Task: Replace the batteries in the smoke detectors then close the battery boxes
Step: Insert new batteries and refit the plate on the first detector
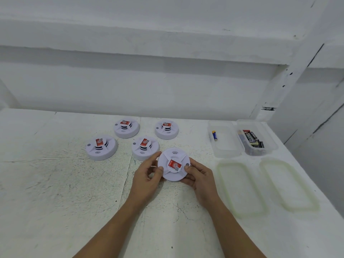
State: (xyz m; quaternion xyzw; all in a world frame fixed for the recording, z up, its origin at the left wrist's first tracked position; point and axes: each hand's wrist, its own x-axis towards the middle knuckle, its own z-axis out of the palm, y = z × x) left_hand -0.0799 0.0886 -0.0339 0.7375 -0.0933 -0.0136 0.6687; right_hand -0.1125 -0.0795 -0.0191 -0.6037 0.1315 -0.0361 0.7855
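Note:
A round white smoke detector [174, 164] with a red sticker is held tilted, face toward me, just above the table. My left hand [149, 174] grips its left rim and my right hand [198, 175] grips its right rim. Several other white detectors stand face up behind it: one [101, 147] at the left, one [145, 148] in the middle, one [126, 128] at the back left and one [166, 129] at the back right. A clear box [223, 146] holds a single blue battery [214, 135]. Next to it, another clear box [270, 138] holds several dark batteries [253, 139].
Two clear lids lie flat on the white table [55, 183], one [242, 187] in front of the boxes and another [288, 185] nearer the right edge. A white wall with ledges rises behind the table. The table's right edge drops off past the lids.

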